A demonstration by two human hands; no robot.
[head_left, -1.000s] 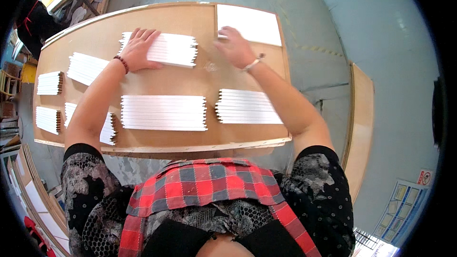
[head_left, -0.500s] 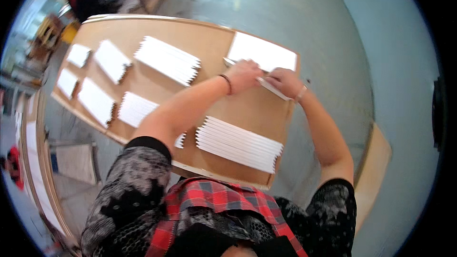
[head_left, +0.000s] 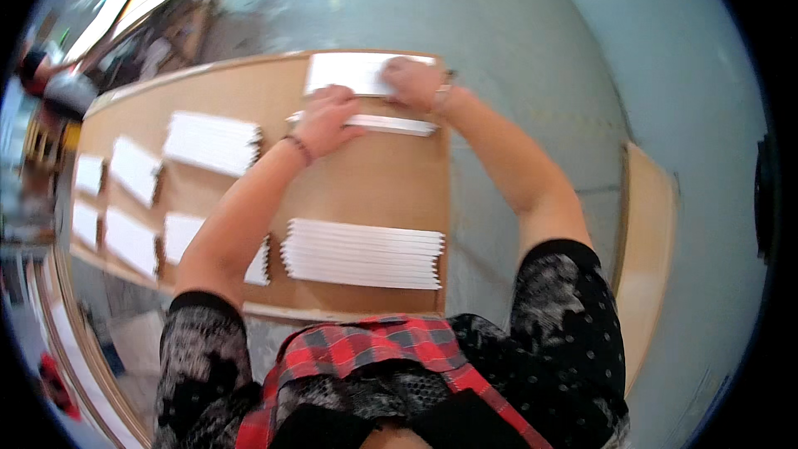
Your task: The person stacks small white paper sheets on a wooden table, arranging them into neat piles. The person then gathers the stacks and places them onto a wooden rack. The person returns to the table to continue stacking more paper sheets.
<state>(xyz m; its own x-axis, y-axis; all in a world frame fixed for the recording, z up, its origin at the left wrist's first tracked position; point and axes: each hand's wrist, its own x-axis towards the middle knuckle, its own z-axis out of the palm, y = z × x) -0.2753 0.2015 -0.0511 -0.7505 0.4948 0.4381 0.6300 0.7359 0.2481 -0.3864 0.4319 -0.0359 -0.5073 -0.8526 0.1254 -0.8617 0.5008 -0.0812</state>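
Observation:
A single white strip [head_left: 395, 125] lies crosswise on the brown board tabletop [head_left: 366, 175], near its far right part. Across the strip's left part rests my left hand [head_left: 328, 116], fingers stretched toward the far edge and thumb lying near the strip. Just beyond is a white flat panel or stack of strips [head_left: 349, 75]. My right hand [head_left: 411, 81] is over the right part of that panel. Its fingers are bent and smeared by motion, and whatever may be under them is hidden.
A neat row of white notched-end strips [head_left: 366, 254] lies near me. Several more white bundles [head_left: 212, 140] sit in two rows to the left, partly behind my left forearm. A wooden panel [head_left: 647, 258] leans by the right wall. Another person [head_left: 62, 87] is at the far left.
The strip was tilted between both hands; now it lies roughly level, with my left hand on it. My right hand has left its end and moved to the white panel. The view has turned.

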